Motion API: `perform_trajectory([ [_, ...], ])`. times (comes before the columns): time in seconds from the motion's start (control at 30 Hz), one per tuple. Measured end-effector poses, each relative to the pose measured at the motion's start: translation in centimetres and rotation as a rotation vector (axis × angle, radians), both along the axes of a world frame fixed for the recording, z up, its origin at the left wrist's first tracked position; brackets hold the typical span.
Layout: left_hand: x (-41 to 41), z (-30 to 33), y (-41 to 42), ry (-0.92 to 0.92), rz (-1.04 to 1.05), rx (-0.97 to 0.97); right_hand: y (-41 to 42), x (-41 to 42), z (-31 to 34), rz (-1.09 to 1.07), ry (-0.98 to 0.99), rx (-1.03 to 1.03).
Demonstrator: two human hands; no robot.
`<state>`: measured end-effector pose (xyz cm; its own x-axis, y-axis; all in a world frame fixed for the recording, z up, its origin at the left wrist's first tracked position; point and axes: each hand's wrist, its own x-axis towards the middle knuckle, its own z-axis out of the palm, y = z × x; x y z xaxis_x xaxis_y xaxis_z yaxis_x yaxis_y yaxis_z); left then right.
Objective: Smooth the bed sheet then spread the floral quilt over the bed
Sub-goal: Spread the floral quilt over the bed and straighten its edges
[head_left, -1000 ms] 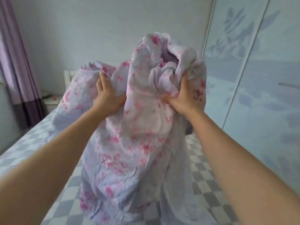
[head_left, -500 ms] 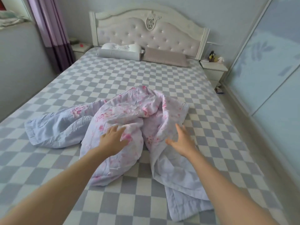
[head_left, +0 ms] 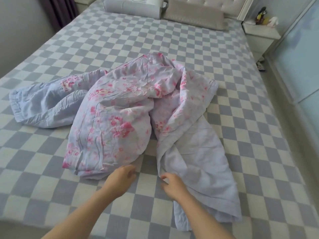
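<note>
The floral quilt (head_left: 120, 107) lies crumpled in a heap in the middle of the bed, pink flowers on pale lilac, with its plain lilac underside showing at the left and right. Under it the checked grey and white bed sheet (head_left: 189, 49) lies flat. My left hand (head_left: 120, 180) hovers over the sheet just in front of the quilt's near edge, fingers loosely curled, holding nothing. My right hand (head_left: 170, 185) is at the near left edge of the plain lilac part, fingers bent; whether it touches the quilt is unclear.
Two pillows, one grey (head_left: 133, 7) and one taupe (head_left: 193, 19), lie at the head of the bed. A white nightstand (head_left: 260, 33) with small figures stands at the far right, beside the pale blue wardrobe doors (head_left: 300, 54). A purple curtain (head_left: 60, 9) hangs at the far left.
I dropped the quilt from raised hands onto the bed. Since then both hands have drawn back toward me, down to the quilt's near edge.
</note>
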<state>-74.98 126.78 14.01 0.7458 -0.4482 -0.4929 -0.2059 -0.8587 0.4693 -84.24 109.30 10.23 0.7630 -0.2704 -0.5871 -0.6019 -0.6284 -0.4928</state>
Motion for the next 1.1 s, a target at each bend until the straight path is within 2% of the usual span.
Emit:
perform_trajectory([
  [0.13, -0.8, -2.2, -0.8, 0.043, -0.005, -0.015, -1.2, -2.6, -4.2, 0.07, 0.175, -0.265],
  [0.23, -1.5, -2.8, -1.5, 0.092, -0.018, -0.015, -2.5, -3.1, -5.3, 0.128, 0.206, -0.279],
  [0.27, -1.6, -2.8, -1.8, 0.107, -0.024, -0.013, -2.9, -2.8, -4.9, 0.068, 0.152, -0.213],
  [0.37, -1.9, -1.6, -3.4, 0.128, -0.036, -0.028, -4.7, -1.1, -1.3, -0.426, -0.207, 0.067],
  [0.43, -1.9, 0.0, -5.1, 0.102, -0.073, -0.083, -6.2, 0.0, 2.8, -0.662, -0.39, 0.242],
  [0.53, -2.0, 3.3, -8.0, 0.103, -0.092, -0.21, -8.1, 1.0, 8.7, -0.828, -0.569, 0.552],
  [0.67, -2.5, 6.9, -10.3, 0.102, -0.166, -0.319, -10.9, 0.2, 16.2, -1.086, -0.811, 0.757],
  [0.83, -5.5, 10.6, -11.8, 0.116, -0.302, -0.379, -13.2, -3.3, 22.2, -1.288, -0.968, 0.794],
  [0.9, -8.1, 11.6, -12.6, 0.102, -0.408, -0.382, -13.5, -4.5, 23.8, -1.361, -1.003, 0.916],
  [0.97, -11.4, 12.2, -14.0, 0.03, -0.493, -0.375, -13.0, -5.3, 25.2, -1.371, -0.95, 1.032],
  [1.03, -13.8, 12.6, -15.7, -0.056, -0.456, -0.368, -12.1, -5.8, 26.5, -1.338, -0.901, 1.071],
  [1.1, -14.3, 13.0, -17.1, -0.174, -0.338, -0.374, -11.8, -6.1, 27.3, -1.348, -0.962, 1.053],
])
